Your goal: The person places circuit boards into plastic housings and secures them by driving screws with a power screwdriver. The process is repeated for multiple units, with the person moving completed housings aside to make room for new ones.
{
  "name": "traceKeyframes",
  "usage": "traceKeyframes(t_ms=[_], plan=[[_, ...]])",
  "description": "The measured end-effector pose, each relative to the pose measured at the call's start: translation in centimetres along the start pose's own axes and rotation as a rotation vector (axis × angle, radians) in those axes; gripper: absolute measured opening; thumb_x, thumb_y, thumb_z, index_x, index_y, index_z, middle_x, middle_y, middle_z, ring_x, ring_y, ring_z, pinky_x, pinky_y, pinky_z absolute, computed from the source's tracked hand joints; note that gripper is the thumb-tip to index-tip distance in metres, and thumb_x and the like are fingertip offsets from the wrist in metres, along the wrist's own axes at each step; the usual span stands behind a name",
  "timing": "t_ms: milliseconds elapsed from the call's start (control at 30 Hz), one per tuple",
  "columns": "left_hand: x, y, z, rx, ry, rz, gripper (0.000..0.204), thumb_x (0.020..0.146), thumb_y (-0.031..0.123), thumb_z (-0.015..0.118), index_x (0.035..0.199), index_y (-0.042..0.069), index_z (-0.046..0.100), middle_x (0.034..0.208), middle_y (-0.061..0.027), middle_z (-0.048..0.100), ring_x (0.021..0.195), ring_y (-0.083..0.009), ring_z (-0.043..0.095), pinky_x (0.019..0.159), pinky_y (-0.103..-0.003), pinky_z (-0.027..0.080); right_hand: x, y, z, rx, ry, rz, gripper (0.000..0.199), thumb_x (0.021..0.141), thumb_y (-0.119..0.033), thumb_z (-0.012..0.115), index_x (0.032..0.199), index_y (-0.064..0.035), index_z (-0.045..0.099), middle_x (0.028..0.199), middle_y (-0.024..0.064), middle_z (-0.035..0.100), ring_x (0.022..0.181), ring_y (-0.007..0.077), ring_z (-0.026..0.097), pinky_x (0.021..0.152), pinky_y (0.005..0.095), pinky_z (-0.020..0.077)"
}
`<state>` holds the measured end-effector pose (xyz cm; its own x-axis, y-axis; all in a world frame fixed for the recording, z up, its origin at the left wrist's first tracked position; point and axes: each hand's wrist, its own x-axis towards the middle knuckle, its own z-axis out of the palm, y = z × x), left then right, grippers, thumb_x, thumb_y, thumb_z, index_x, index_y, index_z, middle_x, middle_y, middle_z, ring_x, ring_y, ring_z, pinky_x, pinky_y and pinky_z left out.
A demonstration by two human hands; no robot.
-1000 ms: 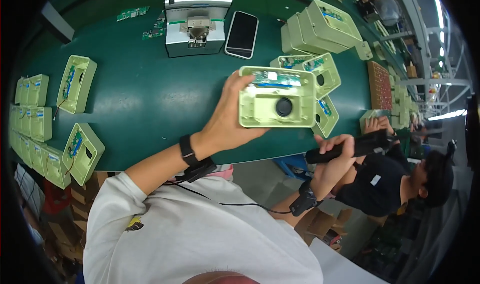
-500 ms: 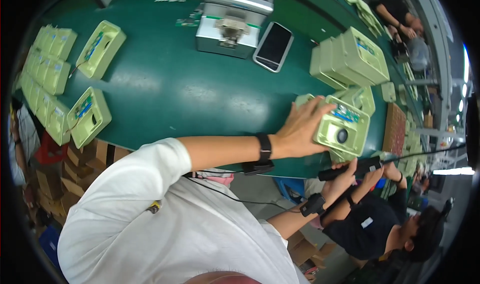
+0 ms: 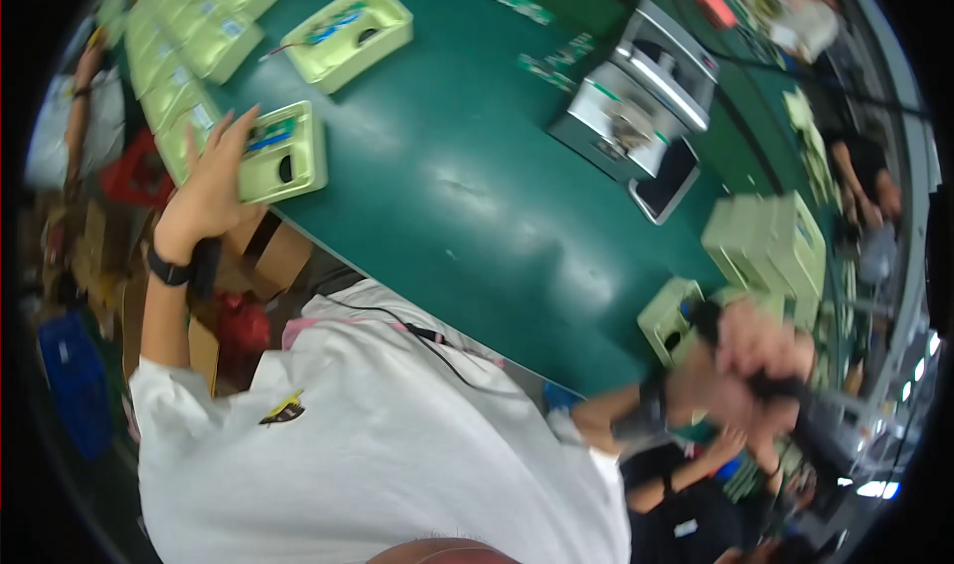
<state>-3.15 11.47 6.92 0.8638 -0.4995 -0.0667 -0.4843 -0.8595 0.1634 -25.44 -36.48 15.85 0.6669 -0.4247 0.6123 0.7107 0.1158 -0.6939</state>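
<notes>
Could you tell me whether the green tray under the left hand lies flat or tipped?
Flat: the green tray rests on the table edge, left hand on it.

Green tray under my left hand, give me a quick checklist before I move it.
1. Left hand on the green tray: ok, the fingers rest on its left edge.
2. Tray fully on the green table: not ok, it sits at the table edge, near corner close to overhanging.
3. Right hand ready: cannot tell, it is blurred, gripping a dark tool.
4. Space beside the tray: ok, bare table to its right.
5. Neighbouring tray apart: ok, a gap lies between them.
6. Tray contents seated: cannot tell, too small.
</notes>
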Motion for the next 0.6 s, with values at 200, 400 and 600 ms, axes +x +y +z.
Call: traceKeyframes(t_ms=[200, 400, 600], plan=[[4.4, 8.7, 2.2, -0.202, 0.018, 0.283, 0.105, 0.060, 0.025, 0.095, 0.153, 0.010, 0.047, 0.150, -0.0155, 0.055, 0.143, -0.0373, 0.050, 0.126, -0.070, 0.020, 8.2, 13.4, 4.0, -0.257, 0.066, -0.108, 0.030, 0.096, -0.033, 0.069, 0.096, -0.0051, 0.057, 0.073, 0.0061, 0.052, 0.059, 0.0169, 0.050, 0.055, 0.0356, 0.0453], [11.3, 19.9, 6.1, -0.419, 0.049, 0.683, 0.090, 0.064, 0.033, 0.091, 0.144, 0.007, 0.058, 0.152, -0.0152, 0.054, 0.142, -0.0392, 0.049, 0.121, -0.055, 0.038, 9.1, 14.5, 3.7, -0.451, 0.009, 0.019, 0.026, 0.097, -0.028, 0.067, 0.096, -0.0042, 0.056, 0.072, 0.0088, 0.053, 0.055, 0.0192, 0.049, 0.055, 0.0383, 0.0470], [12.5, 21.8, 6.5, -0.429, 0.008, 0.703, 0.086, 0.065, 0.034, 0.090, 0.140, 0.005, 0.061, 0.151, -0.0149, 0.053, 0.141, -0.0354, 0.049, 0.113, -0.052, 0.046, 6.0, 13.4, 2.5, -0.194, -0.020, 0.148, 0.034, 0.099, -0.037, 0.064, 0.097, -0.0049, 0.054, 0.070, 0.0083, 0.052, 0.052, 0.0200, 0.048, 0.058, 0.0389, 0.0471]])
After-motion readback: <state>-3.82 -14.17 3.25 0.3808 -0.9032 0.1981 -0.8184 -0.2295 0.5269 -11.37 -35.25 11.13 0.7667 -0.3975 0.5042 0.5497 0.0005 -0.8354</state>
